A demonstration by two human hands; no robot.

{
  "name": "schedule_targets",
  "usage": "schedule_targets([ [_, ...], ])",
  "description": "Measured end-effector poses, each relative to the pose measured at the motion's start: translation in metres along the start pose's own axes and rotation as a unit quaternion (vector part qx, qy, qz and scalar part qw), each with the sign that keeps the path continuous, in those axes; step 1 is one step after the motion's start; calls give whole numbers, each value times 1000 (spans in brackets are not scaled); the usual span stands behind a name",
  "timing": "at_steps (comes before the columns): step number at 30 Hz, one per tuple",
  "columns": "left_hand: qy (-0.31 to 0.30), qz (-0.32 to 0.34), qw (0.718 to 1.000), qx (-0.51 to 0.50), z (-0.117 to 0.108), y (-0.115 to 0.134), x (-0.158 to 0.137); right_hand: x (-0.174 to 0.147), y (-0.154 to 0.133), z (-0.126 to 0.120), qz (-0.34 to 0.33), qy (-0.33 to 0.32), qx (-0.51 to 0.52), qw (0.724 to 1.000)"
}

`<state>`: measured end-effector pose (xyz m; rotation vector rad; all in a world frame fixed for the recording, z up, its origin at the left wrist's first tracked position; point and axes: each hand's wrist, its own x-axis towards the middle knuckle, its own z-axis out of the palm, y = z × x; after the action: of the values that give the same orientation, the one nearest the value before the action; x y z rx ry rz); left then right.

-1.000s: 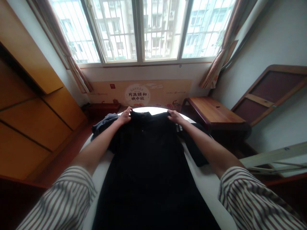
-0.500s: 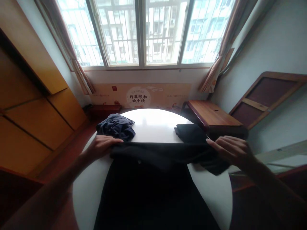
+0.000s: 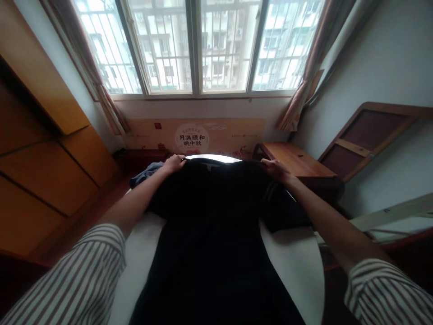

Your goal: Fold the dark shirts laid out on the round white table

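Observation:
A black shirt (image 3: pixel 216 234) stretches over the white round table (image 3: pixel 297 262), its lower part running towards me off the bottom of the view. My left hand (image 3: pixel 175 163) pinches its far edge on the left, and my right hand (image 3: pixel 276 169) pinches the same edge on the right. Between the hands the cloth is raised and sags slightly; a small pale mark shows near the edge. Pale stripes cross the cloth beneath my right hand. Beyond my left forearm lies a crumpled dark blue garment (image 3: pixel 147 174), partly hidden.
A wooden side table (image 3: pixel 301 160) stands beyond the round table on the right. Orange-brown cabinets (image 3: pixel 30 180) line the left side. A barred window (image 3: pixel 196 49) with tied curtains is ahead, above a printed banner (image 3: pixel 223 133). A framed wooden panel (image 3: pixel 365 135) leans at right.
Both hands have moved forward and closer together, carrying the shirt's edge to the far side of the table. The shirt now covers more tabletop and hides the dark folded cloth at right.

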<state>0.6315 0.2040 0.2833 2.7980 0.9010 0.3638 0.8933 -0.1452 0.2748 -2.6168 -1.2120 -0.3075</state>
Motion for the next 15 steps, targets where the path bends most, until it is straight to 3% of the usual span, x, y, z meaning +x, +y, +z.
schedule_targets([
  [4,-6,-27,1000,14,16,11,24,32,-20,15,0,-19,-10,1000],
  [8,5,-24,1000,18,22,17,26,46,-36,22,-11,-27,-12,1000],
  [12,30,11,999,11,21,26,21,43,-55,24,-41,-33,-9,999],
  [15,46,36,998,9,24,38,11,20,-68,24,-69,-41,-4,997],
])
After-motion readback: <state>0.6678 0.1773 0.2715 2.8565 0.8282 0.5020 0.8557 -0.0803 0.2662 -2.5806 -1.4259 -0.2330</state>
